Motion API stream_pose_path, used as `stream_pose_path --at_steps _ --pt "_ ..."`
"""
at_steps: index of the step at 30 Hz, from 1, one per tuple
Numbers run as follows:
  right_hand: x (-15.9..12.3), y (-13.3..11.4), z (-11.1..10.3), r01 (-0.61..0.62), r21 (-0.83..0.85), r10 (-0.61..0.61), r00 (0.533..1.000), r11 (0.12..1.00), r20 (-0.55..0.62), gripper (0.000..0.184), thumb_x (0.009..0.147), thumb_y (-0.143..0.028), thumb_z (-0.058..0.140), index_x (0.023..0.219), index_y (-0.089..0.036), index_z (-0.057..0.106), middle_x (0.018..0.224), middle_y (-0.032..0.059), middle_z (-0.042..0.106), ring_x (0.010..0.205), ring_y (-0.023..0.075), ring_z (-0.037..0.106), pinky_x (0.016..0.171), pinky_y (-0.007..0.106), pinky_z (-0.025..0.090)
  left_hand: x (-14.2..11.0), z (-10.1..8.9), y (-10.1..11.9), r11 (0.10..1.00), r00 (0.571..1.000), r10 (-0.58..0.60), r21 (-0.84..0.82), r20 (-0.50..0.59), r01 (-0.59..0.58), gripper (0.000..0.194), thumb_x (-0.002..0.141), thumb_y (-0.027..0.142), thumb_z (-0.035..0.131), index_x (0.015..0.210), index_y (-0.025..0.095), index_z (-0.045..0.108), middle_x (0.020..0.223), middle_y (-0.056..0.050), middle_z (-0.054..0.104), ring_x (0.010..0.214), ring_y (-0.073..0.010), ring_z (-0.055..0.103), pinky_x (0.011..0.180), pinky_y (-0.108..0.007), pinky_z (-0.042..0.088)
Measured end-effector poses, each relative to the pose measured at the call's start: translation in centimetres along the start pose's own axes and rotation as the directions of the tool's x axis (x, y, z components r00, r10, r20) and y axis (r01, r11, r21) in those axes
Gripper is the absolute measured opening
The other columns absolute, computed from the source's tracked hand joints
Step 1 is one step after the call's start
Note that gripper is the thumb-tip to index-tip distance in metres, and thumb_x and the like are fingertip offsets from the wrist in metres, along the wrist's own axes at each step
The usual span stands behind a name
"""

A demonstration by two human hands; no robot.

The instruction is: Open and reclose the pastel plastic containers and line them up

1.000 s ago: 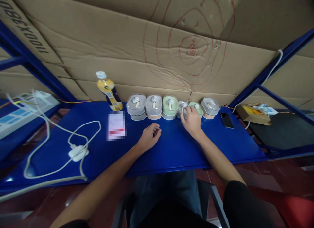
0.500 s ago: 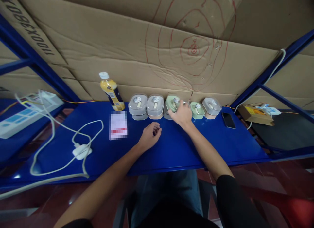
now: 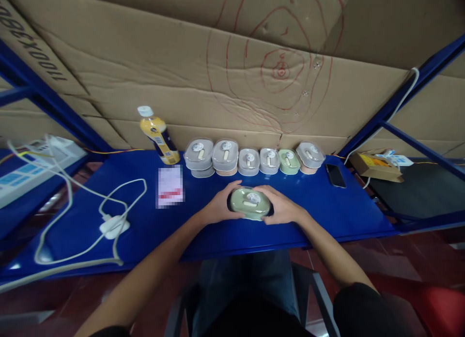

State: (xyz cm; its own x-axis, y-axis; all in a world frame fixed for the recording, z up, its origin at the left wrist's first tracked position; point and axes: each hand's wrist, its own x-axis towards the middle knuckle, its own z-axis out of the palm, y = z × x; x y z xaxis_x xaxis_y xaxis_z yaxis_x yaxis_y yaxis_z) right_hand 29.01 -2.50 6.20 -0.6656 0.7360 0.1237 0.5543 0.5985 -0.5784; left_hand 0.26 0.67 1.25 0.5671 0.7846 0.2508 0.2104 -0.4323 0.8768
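Between my two hands is a green lidded container (image 3: pixel 250 204) with a clear top, a pale tab and a round sticker. My left hand (image 3: pixel 222 204) grips its left side, fingers curled round the far edge. On the other side my right hand (image 3: pixel 281 206) has hold of the right end. Behind the hands a row of similar boxes stands along the cardboard: a stacked grey box (image 3: pixel 198 155), another stacked grey box (image 3: pixel 225 155), two small grey boxes (image 3: pixel 249 162) (image 3: pixel 269 161), a small green box (image 3: pixel 289 161) and a stacked grey box (image 3: pixel 310 155) at the right.
A yellow drink bottle (image 3: pixel 160 138) stands left of the row, with a blurred-out card (image 3: pixel 170 187) before it. White cables and a charger (image 3: pixel 114 226) lie at left. A phone (image 3: pixel 335 175) lies at right on the blue table (image 3: pixel 327 216), near an open carton (image 3: pixel 378 168).
The green container has come off the row toward me, uncovering a small grey box beneath. My left hand, empty before, has joined my right hand on it. The view has shifted slightly.
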Motion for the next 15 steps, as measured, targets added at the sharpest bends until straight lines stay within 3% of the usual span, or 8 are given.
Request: stream_pose_path --at_steps 2,7,12,15 --pt "0.7 0.2 0.1 0.005 -0.039 -0.004 1.0 0.999 0.018 0.107 0.07 -0.036 0.086 0.162 -0.024 0.033 0.159 0.0178 0.048 0.147 0.0368 0.048 0.119 0.056 0.044 0.0 0.1 0.1 0.995 1.0 0.001 0.097 -0.007 0.0 0.114 0.063 0.042 0.098 0.158 0.023 0.039 0.15 -0.017 0.058 0.14 -0.0388 0.058 0.12 -0.058 0.045" --pt "3.0 -0.3 0.8 0.01 -0.215 -0.023 0.998 0.977 -0.062 0.117 0.07 -0.067 0.088 0.162 -0.018 0.036 0.16 0.0234 0.046 0.147 0.0426 0.047 0.121 0.063 0.04 0.0 1.1 -0.4 0.972 0.994 -0.013 0.231 -0.106 0.037 0.112 0.063 0.045 0.097 0.156 0.02 0.04 0.155 -0.02 0.053 0.144 -0.0411 0.053 0.122 -0.057 0.044" --pt "3.6 0.6 1.3 0.048 -0.16 -0.078 0.98 0.986 -0.186 0.089 0.08 -0.062 0.082 0.152 -0.021 0.049 0.148 0.0185 0.06 0.137 0.0364 0.058 0.115 0.057 0.048 -0.2 1.4 -0.6 0.959 0.991 -0.02 0.277 -0.133 0.056 0.116 0.067 0.045 0.095 0.161 0.018 0.032 0.154 -0.021 0.053 0.145 -0.0411 0.052 0.122 -0.059 0.043" --pt "2.7 2.9 0.4 -0.043 0.01 0.044 0.925 0.999 -0.378 0.076 0.087 -0.055 0.075 0.15 -0.022 0.049 0.143 0.0162 0.065 0.131 0.0323 0.064 0.112 0.053 0.05 -0.4 1.2 -0.3 0.938 0.994 0.043 0.346 -0.1 -0.006 0.093 0.079 0.041 0.089 0.157 0.022 0.044 0.155 -0.019 0.05 0.146 -0.0384 0.05 0.122 -0.056 0.043"
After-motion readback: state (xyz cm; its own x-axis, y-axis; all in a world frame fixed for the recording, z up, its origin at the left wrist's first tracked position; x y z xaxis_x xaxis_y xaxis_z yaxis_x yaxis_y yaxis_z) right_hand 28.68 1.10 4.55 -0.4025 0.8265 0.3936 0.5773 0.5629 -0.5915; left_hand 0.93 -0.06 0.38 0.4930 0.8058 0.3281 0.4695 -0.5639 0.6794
